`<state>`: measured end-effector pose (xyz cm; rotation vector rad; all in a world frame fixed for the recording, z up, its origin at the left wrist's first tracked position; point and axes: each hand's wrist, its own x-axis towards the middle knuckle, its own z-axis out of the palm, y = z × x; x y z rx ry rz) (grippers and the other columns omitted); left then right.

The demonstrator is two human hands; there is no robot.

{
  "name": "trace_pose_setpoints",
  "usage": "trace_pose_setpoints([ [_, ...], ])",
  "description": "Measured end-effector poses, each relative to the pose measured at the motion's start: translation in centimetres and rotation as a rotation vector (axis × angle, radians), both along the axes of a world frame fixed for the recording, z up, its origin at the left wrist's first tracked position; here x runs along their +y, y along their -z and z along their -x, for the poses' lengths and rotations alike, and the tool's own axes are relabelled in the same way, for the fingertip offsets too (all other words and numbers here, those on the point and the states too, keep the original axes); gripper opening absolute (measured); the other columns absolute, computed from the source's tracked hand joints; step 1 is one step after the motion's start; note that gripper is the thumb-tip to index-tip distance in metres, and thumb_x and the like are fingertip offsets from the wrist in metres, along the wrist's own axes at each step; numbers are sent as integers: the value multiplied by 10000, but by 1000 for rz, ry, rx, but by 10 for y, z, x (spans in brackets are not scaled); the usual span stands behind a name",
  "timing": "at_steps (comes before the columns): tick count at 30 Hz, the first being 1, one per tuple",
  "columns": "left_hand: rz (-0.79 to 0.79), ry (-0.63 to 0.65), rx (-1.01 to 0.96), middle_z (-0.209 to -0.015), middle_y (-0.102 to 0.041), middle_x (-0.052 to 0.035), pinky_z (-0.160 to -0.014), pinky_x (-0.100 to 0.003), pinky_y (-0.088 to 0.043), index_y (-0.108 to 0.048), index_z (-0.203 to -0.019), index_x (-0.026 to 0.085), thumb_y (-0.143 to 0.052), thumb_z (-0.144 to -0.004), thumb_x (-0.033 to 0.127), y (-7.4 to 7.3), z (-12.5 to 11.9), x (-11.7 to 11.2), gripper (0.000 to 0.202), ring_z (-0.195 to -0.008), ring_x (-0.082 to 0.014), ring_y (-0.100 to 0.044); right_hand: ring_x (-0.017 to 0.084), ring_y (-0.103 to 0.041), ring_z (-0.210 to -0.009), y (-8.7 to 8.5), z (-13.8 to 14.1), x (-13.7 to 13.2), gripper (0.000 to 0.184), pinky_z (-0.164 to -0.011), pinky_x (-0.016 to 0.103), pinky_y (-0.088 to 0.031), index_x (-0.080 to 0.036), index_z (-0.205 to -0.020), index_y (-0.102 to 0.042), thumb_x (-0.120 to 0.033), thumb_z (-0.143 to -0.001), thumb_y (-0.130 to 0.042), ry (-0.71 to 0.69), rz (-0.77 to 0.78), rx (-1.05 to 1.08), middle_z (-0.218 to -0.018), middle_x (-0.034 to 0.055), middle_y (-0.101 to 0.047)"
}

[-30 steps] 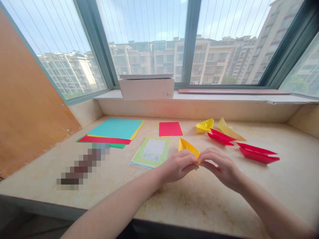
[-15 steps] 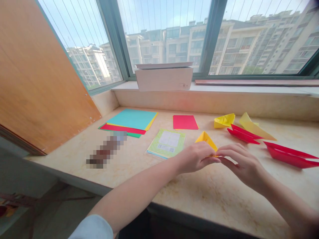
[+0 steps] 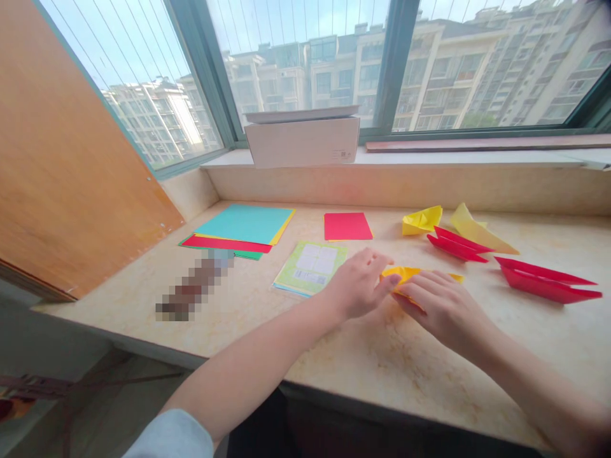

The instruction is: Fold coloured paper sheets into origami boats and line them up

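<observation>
Several folded boats (image 3: pixel 544 285) lie done at right; left hand (image 3: pixel 358 286) and right hand (image 3: pixel 443 308) pinch a part-folded yellow sheet (image 3: pixel 405 273); flat sheets (image 3: pixel 243 224) untouched, centre-left.

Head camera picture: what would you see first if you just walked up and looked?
First you would see the left hand and right hand meeting on a yellow folded paper in the middle of the counter. Next come the bright red paper boats lying to the right of it. At the back left is the stack of coloured sheets, with turquoise on top.
</observation>
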<state>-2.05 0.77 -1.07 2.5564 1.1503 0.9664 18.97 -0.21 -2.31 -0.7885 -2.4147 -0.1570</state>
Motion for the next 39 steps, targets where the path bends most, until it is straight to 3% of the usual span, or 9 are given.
trace_pose_setpoints([
  [3,114,-47,0,-1078,-689,-122,-857,-363,-523,-596,-1167,148,-381,-1017,337,5,-2,3,323,-977,-226,-655,235,-634,-784,1,6,-2,179,-743,382,-473,-220,-911,-689,-269,-989,-536,-10,52,-11,-828,72,-707],
  [6,169,-67,83,-742,-668,-52,-698,-308,-504,-639,-832,155,-388,-1004,279,5,0,7,329,-710,-181,-636,246,-649,-858,-5,4,0,163,-758,392,-507,-226,-1026,-704,-300,-977,-567,-50,132,47,-929,81,-724],
  [8,149,-62,81,-688,-639,-26,-636,-277,-471,-620,-760,163,-424,-983,253,4,2,11,310,-638,-155,-595,246,-653,-916,-12,-4,4,171,-798,402,-523,-224,-1044,-708,-271,-978,-557,-8,157,136,-995,84,-721],
  [12,74,-30,66,-781,-679,-42,-685,-277,-471,-648,-794,161,-481,-939,170,-1,6,14,222,-728,-161,-625,236,-677,-944,-24,-31,15,133,-838,389,-541,-234,-1023,-716,-287,-940,-626,156,231,195,-1023,57,-730],
  [17,34,-59,53,-857,-702,-54,-749,-296,-501,-673,-887,164,-481,-948,160,-4,8,14,201,-810,-179,-655,200,-688,-889,-25,-47,17,135,-812,343,-548,-265,-1008,-734,-331,-908,-673,54,380,91,-1011,26,-729],
  [22,16,-46,69,-849,-707,-47,-736,-290,-513,-681,-895,168,-504,-932,150,-5,10,14,182,-788,-174,-654,220,-640,-999,-22,-33,14,202,-901,385,-504,-268,-1062,-724,-254,-861,-719,35,257,28,-1103,46,-689],
  [26,16,-64,80,-792,-689,-33,-678,-270,-497,-669,-843,169,-512,-916,136,-5,8,13,177,-719,-160,-637,227,-631,-894,-21,-19,10,72,-844,398,-484,-202,-920,-698,-149,-872,-690,96,106,-158,-927,63,-707],
  [30,21,-56,77,-770,-676,-25,-667,-264,-488,-656,-821,170,-517,-902,124,-6,6,10,167,-706,-157,-631,224,-626,-799,-22,-10,6,158,-795,398,-473,-181,-787,-640,-64,-892,-619,203,-2,-275,-805,67,-692],
  [39,63,-42,66,-786,-684,-31,-662,-266,-459,-651,-822,175,-504,-915,139,-7,4,8,178,-730,-169,-637,186,-668,-750,-11,-5,19,110,-603,278,-475,-229,-831,-619,-135,-869,-662,124,322,-63,-846,21,-721],
])
